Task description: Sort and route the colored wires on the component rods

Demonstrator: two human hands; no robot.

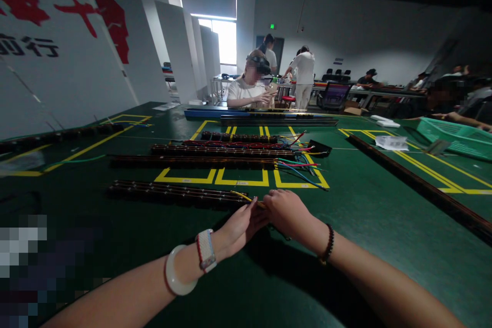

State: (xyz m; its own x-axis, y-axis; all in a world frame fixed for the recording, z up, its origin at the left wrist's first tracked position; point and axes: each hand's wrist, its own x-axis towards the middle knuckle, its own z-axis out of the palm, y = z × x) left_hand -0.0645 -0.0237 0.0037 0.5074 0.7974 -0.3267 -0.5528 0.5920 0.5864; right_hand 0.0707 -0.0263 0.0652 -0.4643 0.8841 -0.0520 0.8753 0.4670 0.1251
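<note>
A long dark strip [172,193] with shiny joints lies crosswise on the green table in front of me. A yellow wire [242,196] comes off its right end and runs between my hands. My left hand [239,226] is closed at that end, thumb on top against the wire. Opposite it, my right hand [288,211] has its fingers curled over the wire's end, the two hands touching or nearly so. The fingertips are partly hidden. Just beyond lies another dark strip [192,162], with blue, green and pink wires [302,166] loose at its right end.
More dark strips with wires [226,150] lie farther back among yellow tape outlines [242,183]. A long dark bar [418,184] slants along the right side, near a green basket [453,136]. Across the table sits a person [251,87] in a headset; others are behind.
</note>
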